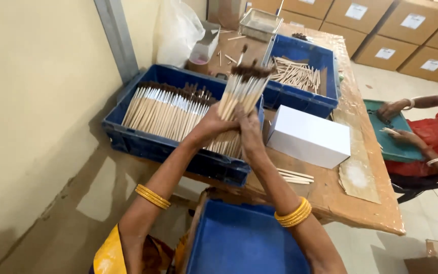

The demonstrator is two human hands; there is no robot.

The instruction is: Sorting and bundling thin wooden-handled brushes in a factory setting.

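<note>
Closest to me sits an empty blue tray point(239, 243) below the counter point(330, 198) edge, nothing laid in it yet. Above it the left hand point(210, 124) and right hand point(249, 129) are both clenched around one thick bundle of paintbrushes point(242, 94), held upright with the dark bristle ends on top, over the near corner of the blue crate point(143, 144). That crate is well filled with brushes lying in rows point(166, 109), so I judge much remains to be gathered. Beside it stands a white box point(307, 137), a few loose sticks point(295, 176) just in front. Further back, a second blue crate point(305, 101) holds bare wooden handles point(295, 73). At the right, another person's hands point(399, 122) rest on a green tray point(394, 147); what they handle is too small to tell. The bundle's lower ends are hidden behind the hands.
</note>
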